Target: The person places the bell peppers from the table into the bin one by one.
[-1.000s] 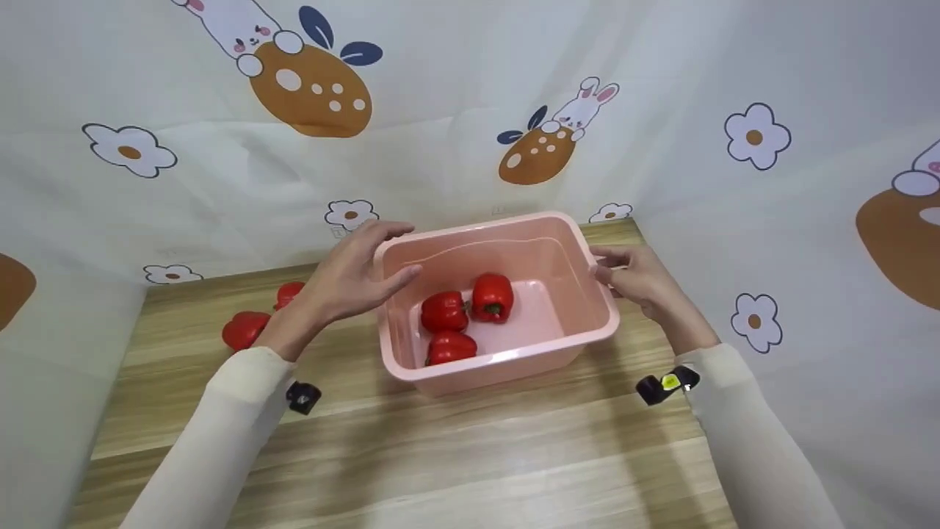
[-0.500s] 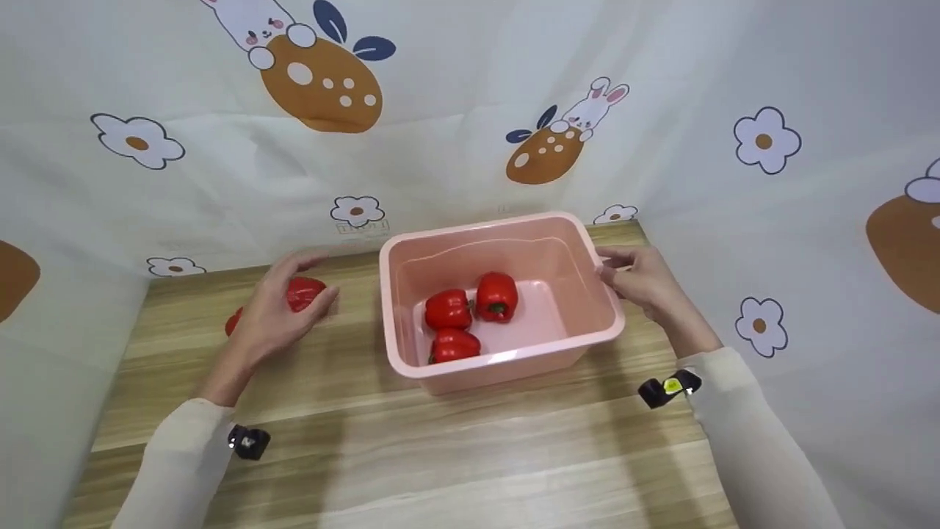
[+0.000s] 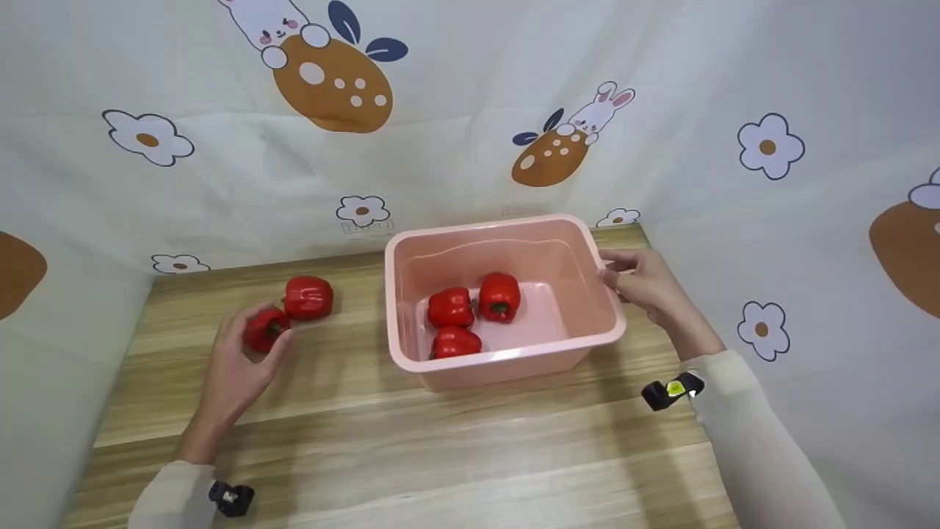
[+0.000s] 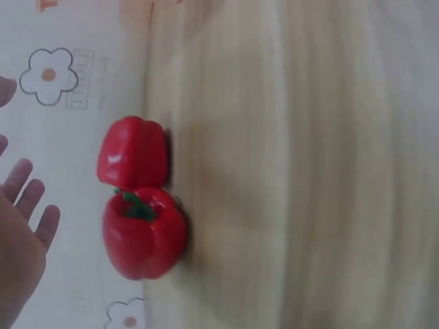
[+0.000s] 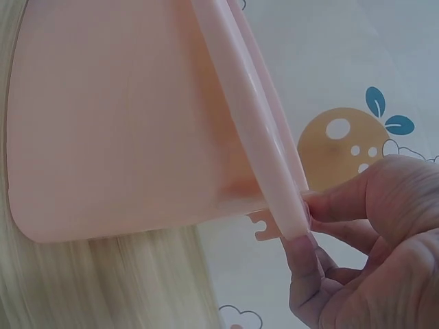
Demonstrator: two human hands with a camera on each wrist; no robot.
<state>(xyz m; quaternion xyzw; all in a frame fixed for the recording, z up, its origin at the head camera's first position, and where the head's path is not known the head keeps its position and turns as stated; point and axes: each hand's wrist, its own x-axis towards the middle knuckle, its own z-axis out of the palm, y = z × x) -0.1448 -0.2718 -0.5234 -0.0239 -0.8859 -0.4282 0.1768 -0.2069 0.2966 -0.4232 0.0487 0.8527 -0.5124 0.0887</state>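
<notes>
A pink plastic basin (image 3: 532,253) stands on the table with three red bell peppers inside: one at left (image 3: 449,307), one near the middle (image 3: 499,297), one by the front wall (image 3: 456,342). Fingers and thumb of my right hand (image 3: 646,285) pinch the basin's right rim (image 5: 264,157). To the left, two more bell peppers lie side by side. My left hand (image 3: 239,371) curves around the nearer pepper (image 3: 263,330), thumb on its right; in the left wrist view its fingers are spread and apart from that pepper (image 4: 144,236). The other pepper (image 3: 308,297) sits just behind.
The wood-grain table (image 3: 440,455) extends toward me in front of the basin. A white cloth with rabbits and flowers (image 3: 440,147) hangs close behind the table and along both sides. A black band (image 3: 672,389) is on my right wrist.
My left hand has moved from the basin's left rim leftward and down to the nearer loose pepper, uncovering the other one. My right hand keeps its hold on the rim.
</notes>
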